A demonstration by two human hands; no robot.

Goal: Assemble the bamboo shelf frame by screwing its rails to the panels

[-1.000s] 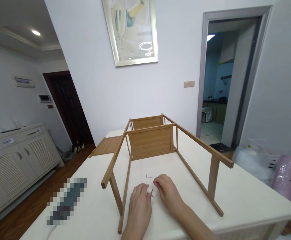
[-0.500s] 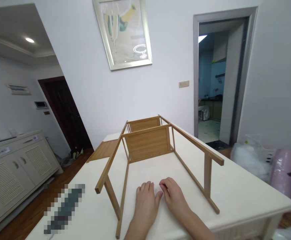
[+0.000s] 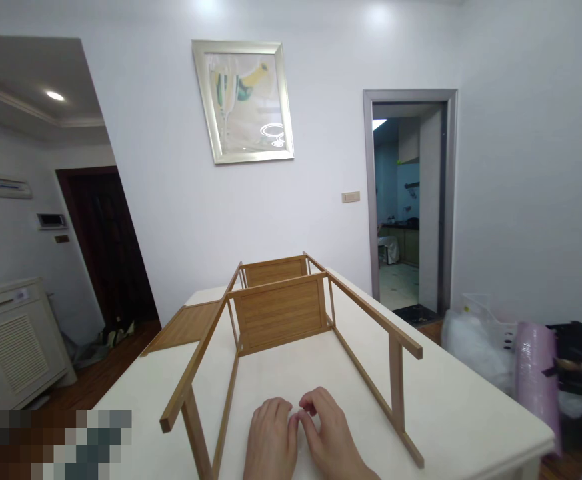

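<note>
A wooden shelf frame (image 3: 281, 285) lies on its side on a white table (image 3: 451, 407), with two slatted shelf panels standing upright across it. Between its near legs, low over the tabletop, are both of my hands. My left hand (image 3: 271, 437) has its fingers bent together and curled towards the thumb. My right hand (image 3: 331, 430) is closed in a pinch, its thumb and fingertips close to the left thumb. Whatever may be in the fingers is hidden or too small to make out. Neither hand touches the frame's rails.
Another wooden panel (image 3: 183, 327) lies flat on the table left of the frame. A blurred-out dark patch (image 3: 93, 447) is at the lower left. Beyond the table's right edge stand a pink wrapped roll (image 3: 535, 373) and clear plastic wrapping (image 3: 471, 347). A white cabinet (image 3: 15, 353) is at left.
The view has tilted up and turned slightly right, so everything sits lower and further left. My left fingers have curled more, and the two hands have come closer together.
</note>
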